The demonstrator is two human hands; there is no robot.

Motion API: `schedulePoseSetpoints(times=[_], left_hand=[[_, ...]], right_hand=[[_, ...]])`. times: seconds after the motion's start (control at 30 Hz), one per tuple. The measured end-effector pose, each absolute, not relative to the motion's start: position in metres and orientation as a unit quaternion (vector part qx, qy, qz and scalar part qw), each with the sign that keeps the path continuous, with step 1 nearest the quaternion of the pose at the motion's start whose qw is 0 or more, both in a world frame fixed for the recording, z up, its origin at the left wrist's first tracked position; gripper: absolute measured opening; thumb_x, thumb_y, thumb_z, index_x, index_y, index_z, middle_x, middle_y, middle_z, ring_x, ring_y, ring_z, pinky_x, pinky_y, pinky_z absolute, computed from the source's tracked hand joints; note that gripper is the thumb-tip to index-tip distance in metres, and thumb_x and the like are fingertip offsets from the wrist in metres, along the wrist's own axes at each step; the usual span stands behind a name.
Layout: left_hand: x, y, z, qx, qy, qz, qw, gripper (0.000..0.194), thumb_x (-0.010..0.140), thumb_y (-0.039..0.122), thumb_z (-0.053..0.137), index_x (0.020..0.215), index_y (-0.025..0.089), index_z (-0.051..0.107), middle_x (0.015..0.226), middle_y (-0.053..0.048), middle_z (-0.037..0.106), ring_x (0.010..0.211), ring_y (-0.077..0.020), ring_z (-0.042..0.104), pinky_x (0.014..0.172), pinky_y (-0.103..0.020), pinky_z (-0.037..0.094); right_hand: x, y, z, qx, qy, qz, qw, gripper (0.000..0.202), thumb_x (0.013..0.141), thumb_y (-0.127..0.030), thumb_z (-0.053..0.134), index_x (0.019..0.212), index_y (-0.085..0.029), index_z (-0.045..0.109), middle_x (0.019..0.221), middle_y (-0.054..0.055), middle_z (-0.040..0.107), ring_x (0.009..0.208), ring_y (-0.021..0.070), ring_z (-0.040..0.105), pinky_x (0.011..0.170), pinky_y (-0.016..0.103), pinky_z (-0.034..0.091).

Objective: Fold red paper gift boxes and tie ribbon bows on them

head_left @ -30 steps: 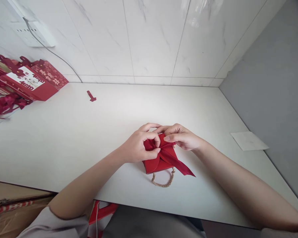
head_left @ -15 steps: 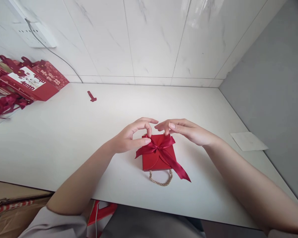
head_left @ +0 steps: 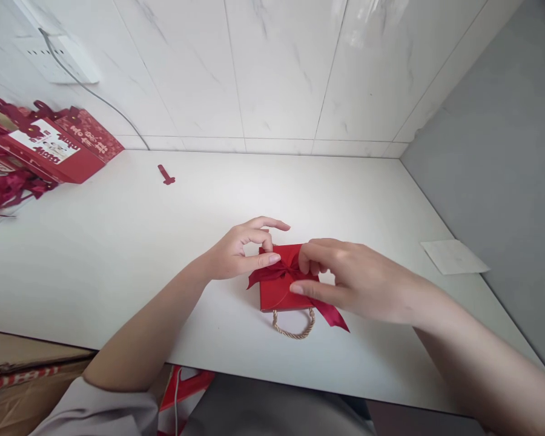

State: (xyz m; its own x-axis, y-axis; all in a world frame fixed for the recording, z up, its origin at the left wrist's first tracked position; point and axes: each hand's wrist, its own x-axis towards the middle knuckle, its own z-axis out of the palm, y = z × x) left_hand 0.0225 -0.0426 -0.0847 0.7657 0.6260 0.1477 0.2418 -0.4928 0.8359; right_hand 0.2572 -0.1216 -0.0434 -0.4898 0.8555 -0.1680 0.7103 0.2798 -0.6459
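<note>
A small red gift box (head_left: 272, 295) lies on the white table, with a twisted gold cord handle (head_left: 295, 334) toward me. A dark red satin ribbon bow (head_left: 258, 277) is tied across its top. My left hand (head_left: 245, 248) pinches the bow's left loop between thumb and a bent finger, its index finger stretched out above. Over the box's right side, my right hand (head_left: 354, 275) has curled fingers at the bow's right part and the thumb held apart, lower on the box lid. That hand covers the right loop; one ribbon tail comes out below it.
Red printed gift boxes (head_left: 49, 148) and a heap of dark red ribbons (head_left: 11, 191) stand at the far left. A small red tag (head_left: 166, 175) lies near the tiled wall. White paper (head_left: 454, 257) rests by the grey partition. A cable (head_left: 95, 95) hangs from the wall socket.
My right hand has moved down and toward me, from above the box's far edge onto the bow's right side. My left hand stays nearly in place.
</note>
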Motion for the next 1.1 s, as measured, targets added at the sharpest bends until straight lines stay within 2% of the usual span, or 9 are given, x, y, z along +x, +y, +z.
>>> schedulePoseSetpoints(times=[0.07,0.17,0.3,0.4,0.53,0.77,0.97,1.1], left_hand=[[0.023,-0.043,-0.087,0.833,0.246,0.254,0.426,0.024,0.088,0.024,0.063,0.066,0.017,0.057,0.132,-0.009,0.059,0.131,-0.0259,0.050,0.110,-0.044,0.041],[0.023,-0.042,-0.089,0.829,0.229,0.280,0.428,0.024,0.088,0.023,0.063,0.065,0.017,0.057,0.130,-0.009,0.061,0.127,-0.0251,0.054,0.109,-0.043,0.043],[0.023,-0.040,-0.091,0.831,0.241,0.251,0.435,0.025,0.089,0.025,0.062,0.066,0.017,0.056,0.133,-0.009,0.059,0.129,-0.0252,0.052,0.112,-0.045,0.039],[0.024,-0.039,-0.093,0.827,0.256,0.239,0.441,0.027,0.089,0.026,0.062,0.064,0.017,0.053,0.133,-0.009,0.059,0.130,-0.0256,0.050,0.113,-0.046,0.038],[0.028,-0.040,-0.097,0.819,0.269,0.240,0.447,0.033,0.090,0.028,0.060,0.061,0.017,0.048,0.132,-0.009,0.059,0.128,-0.0251,0.052,0.111,-0.045,0.039],[0.037,-0.047,-0.108,0.795,0.304,0.294,0.434,0.038,0.091,0.027,0.056,0.058,0.017,0.041,0.120,-0.010,0.064,0.118,-0.0234,0.059,0.104,-0.043,0.045],[0.038,-0.049,-0.111,0.807,0.298,0.318,0.399,0.037,0.091,0.023,0.055,0.057,0.018,0.040,0.117,-0.009,0.066,0.119,-0.0236,0.057,0.102,-0.043,0.046],[0.038,-0.048,-0.111,0.819,0.277,0.334,0.375,0.038,0.090,0.022,0.056,0.057,0.019,0.039,0.113,-0.009,0.068,0.117,-0.0234,0.058,0.101,-0.043,0.047]], right_hand=[[0.254,-0.122,-0.047,-0.491,-0.804,0.320,0.098,0.023,0.092,-0.039,0.054,0.078,-0.022,0.050,0.087,-0.001,0.059,0.067,0.0131,0.050,0.056,0.026,0.038],[0.260,-0.115,-0.050,-0.492,-0.792,0.348,0.096,0.022,0.094,-0.032,0.048,0.074,-0.022,0.045,0.087,-0.001,0.058,0.061,0.0112,0.047,0.053,0.025,0.038],[0.272,-0.108,-0.048,-0.493,-0.773,0.390,0.087,0.024,0.095,-0.033,0.045,0.073,-0.022,0.044,0.073,-0.002,0.056,0.055,0.0110,0.044,0.048,0.024,0.035],[0.272,-0.108,-0.048,-0.492,-0.773,0.391,0.086,0.025,0.097,-0.037,0.043,0.077,-0.023,0.048,0.069,-0.003,0.058,0.053,0.0115,0.046,0.048,0.025,0.035],[0.261,-0.113,-0.050,-0.493,-0.806,0.308,0.114,0.022,0.097,-0.038,0.045,0.081,-0.023,0.051,0.075,0.000,0.062,0.056,0.0127,0.050,0.049,0.025,0.033],[0.253,-0.112,-0.055,-0.414,-0.891,0.157,0.100,0.023,0.098,-0.018,0.036,0.075,-0.021,0.038,0.069,-0.001,0.051,0.052,0.0117,0.032,0.050,0.028,0.027],[0.252,-0.113,-0.056,-0.434,-0.875,0.192,0.096,0.025,0.096,-0.019,0.037,0.071,-0.022,0.034,0.060,-0.004,0.045,0.049,0.0109,0.029,0.049,0.028,0.025],[0.251,-0.112,-0.056,-0.474,-0.834,0.265,0.097,0.029,0.093,-0.023,0.041,0.064,-0.021,0.033,0.051,-0.006,0.041,0.045,0.0100,0.029,0.046,0.027,0.024]])
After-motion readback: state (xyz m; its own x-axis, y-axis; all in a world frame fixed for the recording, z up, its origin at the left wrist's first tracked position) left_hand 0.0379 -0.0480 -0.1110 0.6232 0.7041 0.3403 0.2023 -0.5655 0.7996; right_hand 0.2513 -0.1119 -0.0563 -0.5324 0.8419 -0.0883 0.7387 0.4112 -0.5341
